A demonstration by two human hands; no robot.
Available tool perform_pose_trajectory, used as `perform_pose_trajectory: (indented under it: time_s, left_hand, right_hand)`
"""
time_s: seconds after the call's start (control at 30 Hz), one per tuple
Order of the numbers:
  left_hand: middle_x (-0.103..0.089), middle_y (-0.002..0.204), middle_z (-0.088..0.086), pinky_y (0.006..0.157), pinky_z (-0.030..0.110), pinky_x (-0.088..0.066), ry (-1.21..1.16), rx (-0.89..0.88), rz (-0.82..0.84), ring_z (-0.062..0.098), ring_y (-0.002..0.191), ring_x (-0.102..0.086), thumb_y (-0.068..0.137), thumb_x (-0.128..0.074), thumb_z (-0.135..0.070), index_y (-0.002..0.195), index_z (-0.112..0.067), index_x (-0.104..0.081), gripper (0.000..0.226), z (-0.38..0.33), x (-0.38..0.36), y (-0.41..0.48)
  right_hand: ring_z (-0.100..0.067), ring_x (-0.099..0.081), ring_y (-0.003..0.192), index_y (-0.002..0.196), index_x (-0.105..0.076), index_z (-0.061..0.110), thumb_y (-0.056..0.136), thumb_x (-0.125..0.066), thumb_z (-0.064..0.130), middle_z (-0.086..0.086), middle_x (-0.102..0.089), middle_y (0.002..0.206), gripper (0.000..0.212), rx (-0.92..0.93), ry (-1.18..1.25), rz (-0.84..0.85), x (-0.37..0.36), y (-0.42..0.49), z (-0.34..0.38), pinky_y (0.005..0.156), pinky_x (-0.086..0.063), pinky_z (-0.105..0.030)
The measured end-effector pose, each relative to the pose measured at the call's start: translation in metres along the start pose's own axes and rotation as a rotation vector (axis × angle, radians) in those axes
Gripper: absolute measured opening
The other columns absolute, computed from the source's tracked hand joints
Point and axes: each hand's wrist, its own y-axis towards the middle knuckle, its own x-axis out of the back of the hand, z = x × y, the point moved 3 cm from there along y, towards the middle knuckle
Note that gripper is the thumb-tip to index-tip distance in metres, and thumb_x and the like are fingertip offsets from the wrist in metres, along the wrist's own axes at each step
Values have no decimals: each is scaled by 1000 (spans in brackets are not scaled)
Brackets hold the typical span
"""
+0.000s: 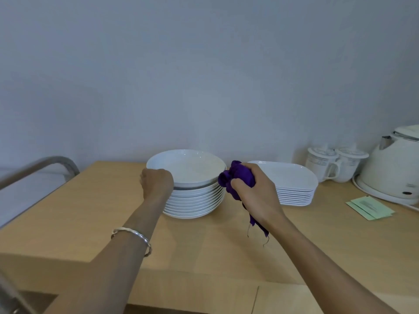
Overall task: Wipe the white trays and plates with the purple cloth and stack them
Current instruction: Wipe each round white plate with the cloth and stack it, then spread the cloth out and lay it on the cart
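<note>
Top plate (188, 171): rim gripped by left hand (156, 182), over plate stack (195, 200), back edge of counter (90, 211). Purple cloth (238, 175): clutched in right hand (258, 196). Wiping seemingly unfinished.

Wooden tabletop (90, 211) carries: plate stack (195, 200), tray stack (292, 189), two lidded cups (335, 164), kettle (392, 164), green sachets (369, 207).

Silver bangle (133, 237), bare forearms

Left hand (157, 181) gripping top plate (186, 167) of stack; right hand (256, 191) clutching purple cloth (238, 175).
</note>
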Motion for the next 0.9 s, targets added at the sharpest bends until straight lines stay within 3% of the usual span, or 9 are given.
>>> perform_pose_trajectory:
  time_s: [0.17,0.27,0.33,0.4,0.5,0.6,0.73,0.83,0.9]
  left_hand:
    - [-13,155,13,110,52,-28,124,-46,-2,35,140,-23,95,-33,-16,143,3,-20,54,10,-1,-5]
    - [5,160,15,118,44,-7,372,-309,-47,28,147,1,100,-36,-21,151,-3,-6,63,-7,-1,-21]
    - [-7,160,13,119,38,-6,427,-565,27,24,147,-5,100,-40,-23,150,-6,-18,58,-27,-9,-38]
    - [-26,156,3,115,28,-13,362,-690,250,15,144,-20,100,-42,-25,146,-13,-34,48,-46,-23,-58]
    - [-40,148,-8,110,25,-26,256,-639,598,8,136,-36,98,-47,-36,144,-25,-39,48,-66,-44,-79]
    - [-59,129,-11,102,36,-44,90,-437,921,6,119,-54,98,-41,-48,130,-27,-54,41,-76,-63,-83]
    - [-72,103,2,84,33,-56,-28,-341,932,14,95,-67,97,-53,-30,113,-17,-66,24,-93,-94,-60]
    - [-71,89,6,67,27,-56,-79,-353,887,14,79,-67,93,-59,-13,103,-9,-68,14,-113,-111,-36]
    - [-68,82,3,61,24,-53,-75,-389,912,11,71,-65,92,-61,-11,96,-10,-66,7,-138,-113,-24]
  right_hand:
    - [-12,-65,90,104,-57,40,67,-56,35,9,-67,99,37,-25,-10,7,2,2,-8,63,-45,-27]
    - [-7,-66,85,98,-57,40,74,-57,29,11,-67,96,27,-25,-8,5,5,1,-9,61,-44,-23]
    - [2,-62,67,95,-56,38,81,-56,21,10,-67,90,22,-24,11,3,8,0,-6,53,-43,-16]
    - [-3,-57,55,97,-54,34,84,-54,19,5,-67,86,19,-39,14,14,12,3,-4,48,-43,-18]
    - [-20,-68,66,102,-52,28,87,-52,18,-2,-70,90,17,-71,53,88,23,12,1,51,-47,-29]
    - [-18,-70,74,103,-52,22,90,-57,14,-3,-67,92,16,-29,40,145,40,27,3,60,-56,-36]
    - [-15,-68,88,104,-56,24,82,-71,15,2,-69,100,28,16,-40,216,49,54,-5,76,-58,-33]
    - [-6,-64,101,110,-55,27,75,-76,33,8,-65,110,42,-3,28,303,51,81,2,74,-56,-24]
    - [-7,-65,97,115,-52,29,72,-67,49,7,-64,108,50,-58,68,322,57,108,21,70,-53,-22]
